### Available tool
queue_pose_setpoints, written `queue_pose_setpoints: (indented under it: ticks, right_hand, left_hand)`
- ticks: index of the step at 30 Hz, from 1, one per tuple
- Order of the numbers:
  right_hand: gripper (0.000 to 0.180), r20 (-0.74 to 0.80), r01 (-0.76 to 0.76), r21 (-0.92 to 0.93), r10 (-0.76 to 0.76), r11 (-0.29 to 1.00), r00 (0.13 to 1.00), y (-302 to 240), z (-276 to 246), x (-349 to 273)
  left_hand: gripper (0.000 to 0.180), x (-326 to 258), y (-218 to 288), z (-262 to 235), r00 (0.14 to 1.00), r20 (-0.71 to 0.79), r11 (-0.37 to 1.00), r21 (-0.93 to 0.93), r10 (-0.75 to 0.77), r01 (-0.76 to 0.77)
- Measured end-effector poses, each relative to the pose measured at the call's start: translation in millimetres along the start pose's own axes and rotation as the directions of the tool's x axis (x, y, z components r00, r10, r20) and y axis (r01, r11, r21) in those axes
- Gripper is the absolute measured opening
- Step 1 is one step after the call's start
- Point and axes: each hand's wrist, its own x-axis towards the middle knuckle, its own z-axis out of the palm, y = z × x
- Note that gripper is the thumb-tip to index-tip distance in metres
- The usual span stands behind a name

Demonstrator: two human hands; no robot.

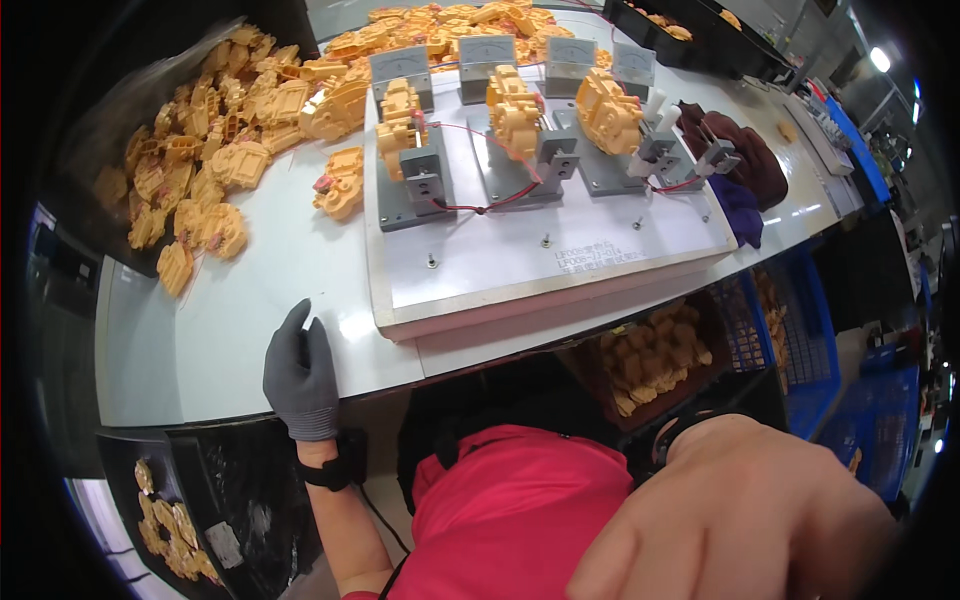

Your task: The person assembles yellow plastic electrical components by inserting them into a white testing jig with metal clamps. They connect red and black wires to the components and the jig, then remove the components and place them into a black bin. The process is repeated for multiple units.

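Observation:
My left hand [301,378], in a dark grey glove, rests at the near edge of the white table. Its fingers are stretched out, the thumb apart, and nothing is in it. My right hand [735,510], bare, is large and close at the lower right; its fingertips run out of view, so what they do is hidden. In front stands a white test board [480,262] with grey fixtures. Three orange-yellow plastic housings sit on it: a left one [398,128], a middle one [513,115] and a right one [608,115]. A loose housing [341,183] lies beside the board.
Small panel meters [487,52] stand behind the fixtures, with red wires [485,209] in front. A heap of housings [250,105] fills the far left, spilling from a black bin. A dark brown cloth [745,155] lies at right. Below the table are a brown bin [650,405] and blue crates [800,330].

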Motion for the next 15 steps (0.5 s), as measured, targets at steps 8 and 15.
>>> queue_pose_setpoints:
  ticks: [8, 15]
  right_hand:
    - [0.009, 0.005, 0.013, 0.015, -0.013, 1.0, 1.0, 4.9, 3.5, 7.3]
    - [0.009, -0.004, 0.012, 0.017, -0.012, 1.0, 1.0, 6.3, 3.2, 7.1]
  left_hand:
    - [0.026, 0.0, -6.4, 0.7, 1.0, -0.009, 1.0, -0.023, 0.0, 0.0]
    - [0.026, -0.3, -6.2, 0.2, 1.0, -0.005, 1.0, 0.015, -0.004, 0.004]
